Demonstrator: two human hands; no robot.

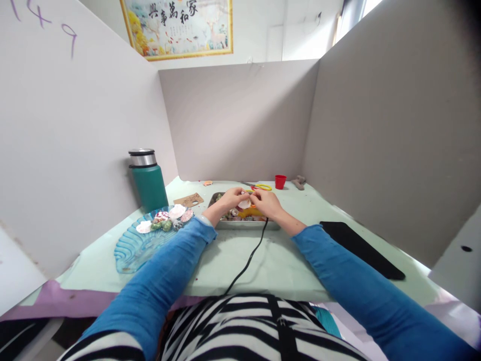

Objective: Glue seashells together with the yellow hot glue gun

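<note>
My left hand [230,199] is closed in a pinch over a metal tray [248,225] and holds a white shell [244,204] that hangs at its fingertips. Close beside it, my right hand [266,202] is also pinched, its fingertips near the top right of the shell; what they hold is too small to make out. In the tray, under both hands, lie several small seashells [234,213] and a yellow tool [251,213], partly hidden, that looks like a glue gun. A black cord [251,256] runs from the tray's right side toward me.
A blue shell-shaped glass plate [131,250] bears several seashells, with a green bottle [148,185] behind it. Scissors [262,187], a red cup [280,181] and a grey lump [298,182] lie at the back. A black flat pad [361,249] is at right; grey panels surround the table.
</note>
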